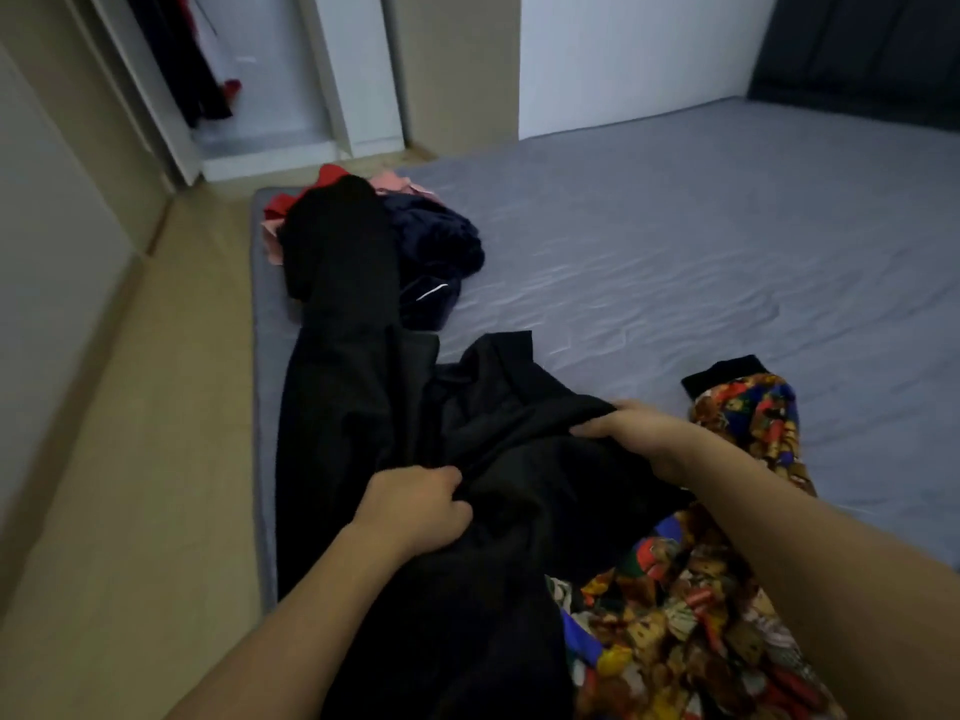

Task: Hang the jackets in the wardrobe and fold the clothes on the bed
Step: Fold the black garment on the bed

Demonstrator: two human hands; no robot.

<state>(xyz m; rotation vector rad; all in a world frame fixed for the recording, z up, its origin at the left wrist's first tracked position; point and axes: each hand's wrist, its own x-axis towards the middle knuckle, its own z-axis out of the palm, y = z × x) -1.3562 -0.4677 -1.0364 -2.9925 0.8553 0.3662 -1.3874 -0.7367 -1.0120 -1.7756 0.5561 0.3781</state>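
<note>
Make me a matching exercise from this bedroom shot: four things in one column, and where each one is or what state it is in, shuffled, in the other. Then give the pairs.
Things
1. black garment
2. patterned garment
3. pile of clothes
4. dark hanging clothes

Places or states
A. in the open wardrobe
B. gripped by the left hand and the right hand
C. heaped at the far left corner of the bed
D. spread on the bed under the right forearm

Pairs: 1-B, 2-D, 3-C, 4-A

A long black fabric garment (363, 407) lies along the left edge of the grey-sheeted bed (675, 226), a multicoloured patterned garment (701, 615) just right of it, a heap of red, pink and navy clothes (431, 236) behind, the open white wardrobe (249, 96) beyond.
</note>
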